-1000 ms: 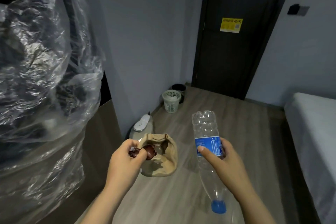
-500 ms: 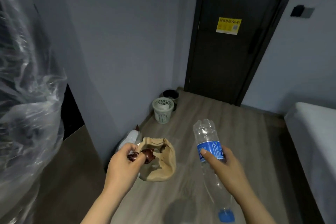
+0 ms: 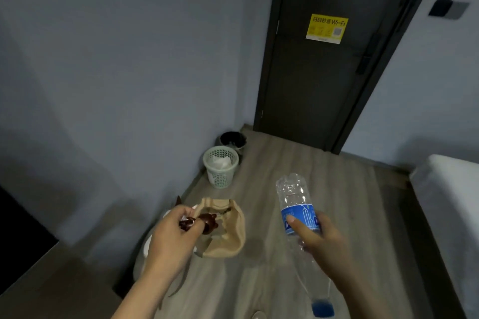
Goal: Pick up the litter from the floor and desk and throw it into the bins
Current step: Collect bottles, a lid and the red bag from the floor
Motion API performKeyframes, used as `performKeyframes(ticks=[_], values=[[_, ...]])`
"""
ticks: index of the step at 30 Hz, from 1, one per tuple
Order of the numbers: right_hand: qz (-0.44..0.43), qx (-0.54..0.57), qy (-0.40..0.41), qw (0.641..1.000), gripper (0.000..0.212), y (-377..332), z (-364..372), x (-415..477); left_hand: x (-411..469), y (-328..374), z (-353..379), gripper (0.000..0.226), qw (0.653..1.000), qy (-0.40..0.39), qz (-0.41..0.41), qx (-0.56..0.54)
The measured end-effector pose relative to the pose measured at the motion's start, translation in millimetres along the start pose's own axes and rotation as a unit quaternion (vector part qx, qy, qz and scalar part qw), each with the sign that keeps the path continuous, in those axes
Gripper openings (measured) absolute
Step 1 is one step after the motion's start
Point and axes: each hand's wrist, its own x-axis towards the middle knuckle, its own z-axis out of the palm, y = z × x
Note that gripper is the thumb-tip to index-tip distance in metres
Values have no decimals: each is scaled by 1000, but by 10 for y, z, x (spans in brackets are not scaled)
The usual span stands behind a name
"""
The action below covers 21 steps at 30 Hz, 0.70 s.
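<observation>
Green basket (image 3: 220, 166) holds white paper (image 3: 222, 162); left hand (image 3: 171, 238) grips tan bag (image 3: 232, 237), right hand (image 3: 322, 245) bottle (image 3: 295, 198).

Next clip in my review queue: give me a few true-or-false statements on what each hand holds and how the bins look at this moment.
1. The right hand holds a clear plastic bottle with its blue cap pointing down. True.
2. The left hand is empty. False: it holds a dark brown item and a crumpled tan paper bag.
3. A green mesh bin and a black bin stand by the wall, near the dark door. True.
4. The green mesh bin holds nothing. False: white paper lies inside it.
</observation>
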Motion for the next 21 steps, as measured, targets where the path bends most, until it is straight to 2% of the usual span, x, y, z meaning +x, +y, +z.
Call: performKeyframes(ticks=[5,11,14,17,21], values=[[-16,-15,-30,999,27,-155,-37,1105,863,196,439,12,1000,5,-7,19],[-33,1,-48,998,19,-415,-147,2211,1746,507,927,13,998,43,-22,44],[-17,6,-57,998,23,-435,-120,2660,2116,537,1090,13,997,38,-33,58],[-4,-12,-66,998,38,-484,-24,3088,2564,527,1219,10,997,26,-37,69],[9,-30,-63,998,37,-600,141,3724,3277,486,1380,7,996,1,-37,78]])
